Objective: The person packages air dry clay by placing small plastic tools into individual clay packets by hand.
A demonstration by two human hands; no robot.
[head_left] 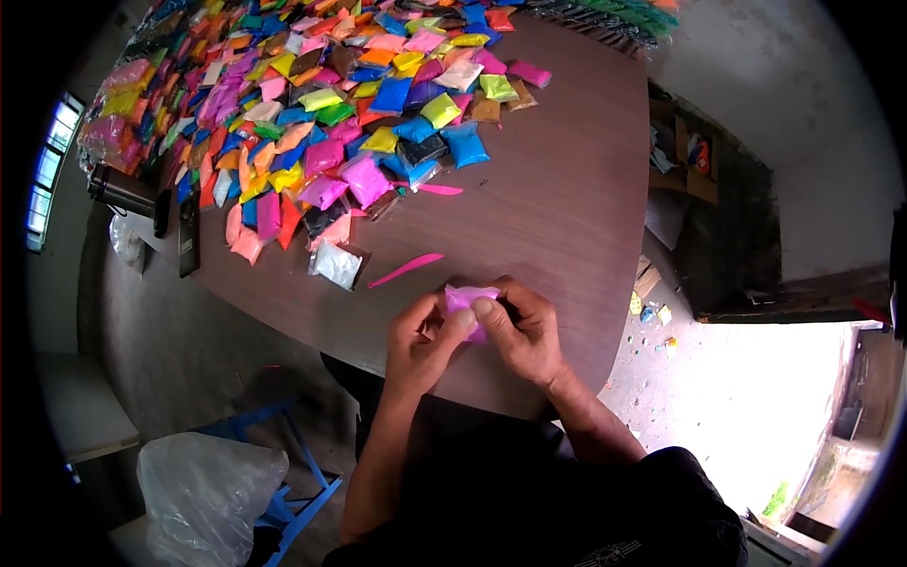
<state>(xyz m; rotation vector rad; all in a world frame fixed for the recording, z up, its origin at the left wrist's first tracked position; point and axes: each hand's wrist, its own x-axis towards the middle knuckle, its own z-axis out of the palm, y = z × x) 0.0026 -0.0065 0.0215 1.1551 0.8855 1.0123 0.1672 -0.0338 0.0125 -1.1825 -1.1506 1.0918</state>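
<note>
Between my two hands, close to the table's near edge, is a small pink plastic packet [470,297] with soft-looking filling. My left hand [422,331] grips its left side, thumb pressed on the front. My right hand [522,331] pinches the right side, its thumb also on the front face. The fingers behind the packet are partly hidden. Just beyond my hands lies a pink plastic knife [406,270]. To its left rests a packet with white filling [336,265]. Another pink plastic tool [436,189] pokes out from the pile's edge.
A big heap of colourful packets [321,123] covers the far left of the brown table [557,189]. A dark cylinder [125,192] stands at its left edge. Below left are a blue stool frame [298,491] and a clear plastic bag [203,491]. A cardboard box [697,156] sits right.
</note>
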